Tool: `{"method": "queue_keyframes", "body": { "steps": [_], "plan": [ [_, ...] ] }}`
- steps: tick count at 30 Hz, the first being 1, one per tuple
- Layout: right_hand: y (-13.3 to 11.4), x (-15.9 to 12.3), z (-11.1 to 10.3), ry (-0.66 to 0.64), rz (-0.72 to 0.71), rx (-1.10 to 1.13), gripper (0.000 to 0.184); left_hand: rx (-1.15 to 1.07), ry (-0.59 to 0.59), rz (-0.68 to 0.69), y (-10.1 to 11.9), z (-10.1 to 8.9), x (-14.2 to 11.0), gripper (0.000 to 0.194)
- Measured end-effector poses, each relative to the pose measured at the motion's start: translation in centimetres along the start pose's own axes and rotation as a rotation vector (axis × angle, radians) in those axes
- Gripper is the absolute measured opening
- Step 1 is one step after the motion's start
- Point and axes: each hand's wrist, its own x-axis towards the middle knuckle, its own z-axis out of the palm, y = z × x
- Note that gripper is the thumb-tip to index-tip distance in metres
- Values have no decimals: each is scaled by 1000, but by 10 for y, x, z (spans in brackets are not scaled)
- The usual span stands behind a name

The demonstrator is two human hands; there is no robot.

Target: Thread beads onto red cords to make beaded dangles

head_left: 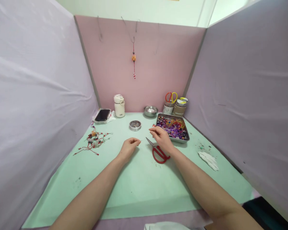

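My left hand [129,147] is over the middle of the table, fingers pinched together. A tiny thin tip shows at its fingertips, too small to name. My right hand [162,138] is raised by the near left corner of the bead tray [188,138], thumb and forefinger closed; whatever they hold is too small to make out. Red-handled scissors [158,154] lie under and beside my right wrist, blades pointing to the far left. Purple, dark and golden beads [174,127] fill the tray. Beyond my left hand stands a round clear-lidded container [135,125] of small pieces.
Finished-looking beaded strings [94,140] lie at left. Behind are a phone [102,115], a white bottle [119,106], a metal bowl [150,111], a can with scissors [168,108] and a jar [180,107]. A beaded pendant [133,58] hangs behind; white gloves [208,160] lie right.
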Motion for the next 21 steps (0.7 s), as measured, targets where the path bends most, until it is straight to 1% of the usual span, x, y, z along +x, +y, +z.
{"method": "queue_keyframes", "body": {
  "steps": [1,4,6,9,11,15,21],
  "plan": [
    [2,5,-9,38,27,-23,20,2,-2,-4,0,0,0,34],
    [13,21,-38,60,137,-171,19,8,-7,-9,-1,0,0,32],
    [23,29,-55,11,203,-331,14,22,-5,-10,-2,0,0,31],
    [39,38,-70,-128,264,-531,12,49,-4,-9,-2,1,0,32],
    [50,41,-75,-204,295,-635,12,63,-4,-5,-2,1,0,32],
    [64,46,-73,-301,306,-708,14,70,-4,1,-4,1,1,29],
    [70,50,-62,-430,314,-793,13,52,-39,-22,-4,1,0,23]
  ]
}}
